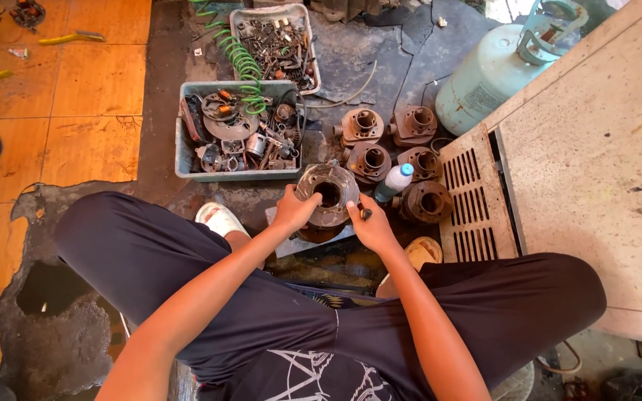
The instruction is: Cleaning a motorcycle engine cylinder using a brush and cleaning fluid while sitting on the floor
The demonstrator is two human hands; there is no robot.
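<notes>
The round metal engine cylinder (328,195) looks heavy, hard and maybe greasy, so the rim is the best place to hold. It sits on the floor between both hands. The left hand (293,210) grips its left rim. The right hand (370,224) pinches a small dark tool (365,214) at its right edge.

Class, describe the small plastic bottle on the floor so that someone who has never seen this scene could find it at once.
Start at the pale green gas cylinder, then look down-left to the cluster of rusty round engine parts. The bottle stands among them: clear, with a blue cap, the only plastic thing there.
</notes>
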